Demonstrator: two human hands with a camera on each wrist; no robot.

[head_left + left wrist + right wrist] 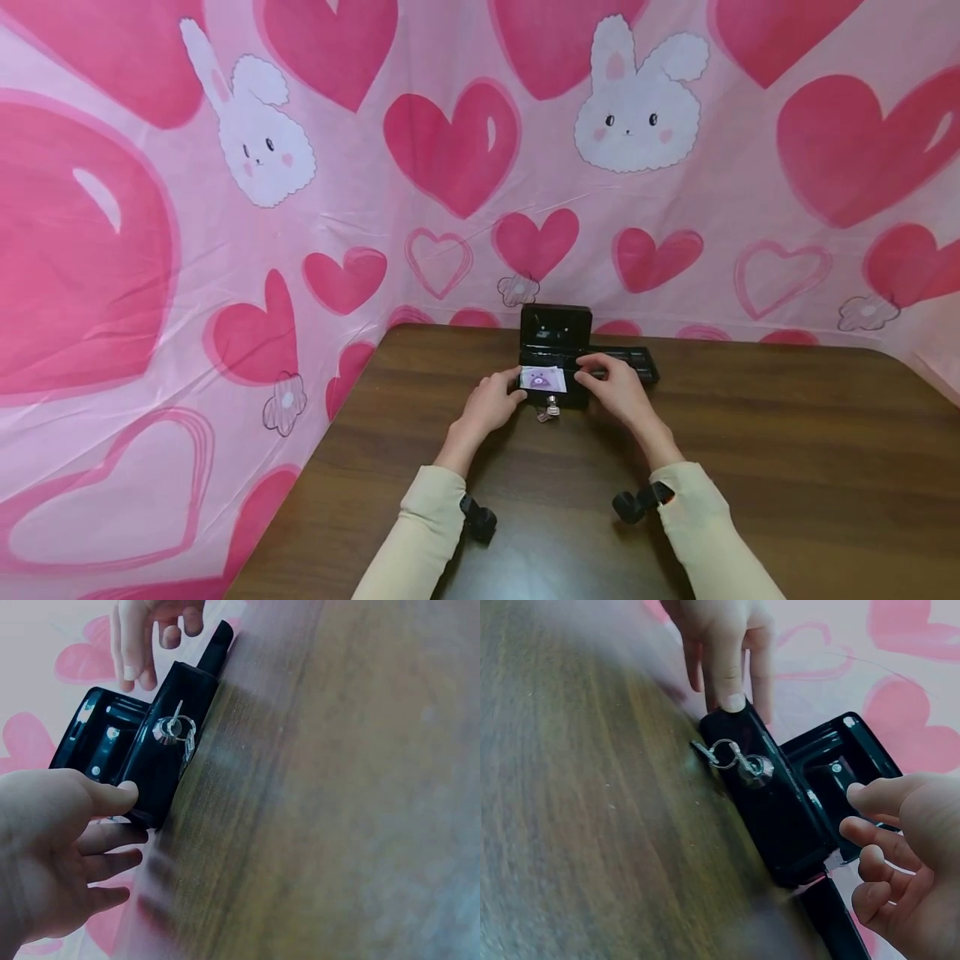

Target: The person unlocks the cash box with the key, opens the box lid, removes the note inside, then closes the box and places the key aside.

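A small black cash box [557, 392] stands on the table with its lid [556, 332] raised. Inside lies a white card with a purple picture [542, 380]. A key with a second key on its ring [551, 408] hangs from the front lock, also seen in the wrist views [176, 732] [741, 760]. My left hand [501, 400] is at the box's left end, its thumb [124, 796] touching the front corner and its fingers nearly straight. Over the box's right end my right hand [600, 379] hovers with loosely curled fingers [877, 859], holding nothing.
A black insert tray [632, 360] lies on the table just right of the box, behind my right hand. The brown wooden table [787, 467] meets a pink heart-and-bunny cloth [450, 167] at its back and left edges.
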